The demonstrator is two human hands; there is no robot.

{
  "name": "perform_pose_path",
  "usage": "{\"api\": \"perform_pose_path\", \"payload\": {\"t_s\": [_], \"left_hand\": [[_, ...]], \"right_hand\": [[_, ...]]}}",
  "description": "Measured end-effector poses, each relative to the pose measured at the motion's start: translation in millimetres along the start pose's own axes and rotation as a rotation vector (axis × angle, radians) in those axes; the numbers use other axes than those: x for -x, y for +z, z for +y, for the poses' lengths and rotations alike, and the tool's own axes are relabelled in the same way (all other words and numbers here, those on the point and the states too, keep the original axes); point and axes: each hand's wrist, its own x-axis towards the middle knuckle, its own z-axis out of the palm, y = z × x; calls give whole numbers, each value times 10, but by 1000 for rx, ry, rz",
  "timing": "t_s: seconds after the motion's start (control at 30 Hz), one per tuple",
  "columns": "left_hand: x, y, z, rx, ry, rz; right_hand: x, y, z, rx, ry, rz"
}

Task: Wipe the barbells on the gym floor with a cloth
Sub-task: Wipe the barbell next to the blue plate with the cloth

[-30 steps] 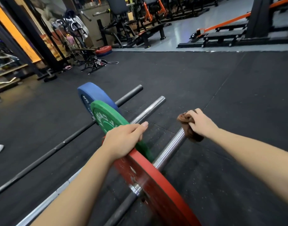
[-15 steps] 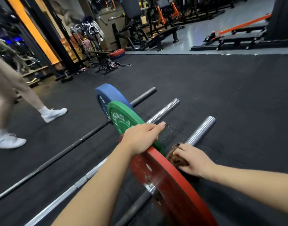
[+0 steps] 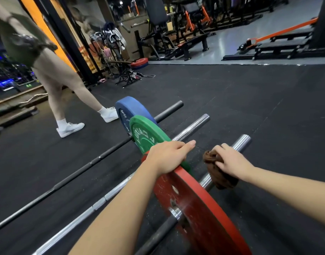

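Logging item one: nearest barbell (image 3: pixel 241 142), chrome sleeve lying low over the gym floor (image 3: pixel 250 100), long axis running away from me and rightward out of the red plate (image 3: pixel 198 212). Right hand (image 3: pixel 231 162): fingers curled round the cloth (image 3: pixel 222 179), holding it on the sleeve between plate and free end. Left hand (image 3: pixel 167 155): fingers straight, resting on the plate's rim, gripping nothing. My judgement: next stroke follows that axis; right hand nearer.
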Motion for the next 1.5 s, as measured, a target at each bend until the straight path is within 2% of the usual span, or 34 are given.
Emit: {"api": "perform_pose_path", "payload": {"t_s": [0.13,0.43,0.67,0.77,0.83,0.97,1.17,1.33,1.43,1.5], "left_hand": [[-53,17,-50,-13,-4,-18],[-59,25,-48,-31,-1,-31],[-45,28,-22,-78,2,-58],[-2,32,19,-79,10,-43],[30,23,57,-85,14,-51],[40,11,98,-109,22,-73],[-5,-27,155,-175,-36,-203],[-60,-95,296,-218,-134,-407],[-80,-65,339,-207,-171,-402],[-87,-27,357,-173,-188,-361]], "right_hand": [[259,280,-362,-96,-185,-59],[499,412,-544,-246,-298,-47],[665,363,-600,-110,-467,-193],[523,258,-419,6,-464,-186],[418,188,-250,50,-387,-157],[342,169,-282,-9,-270,-63],[612,483,-621,-202,-378,-101],[594,228,-616,-121,-468,-142],[503,187,-464,31,-433,-187],[451,213,-398,35,-472,-223]]}}
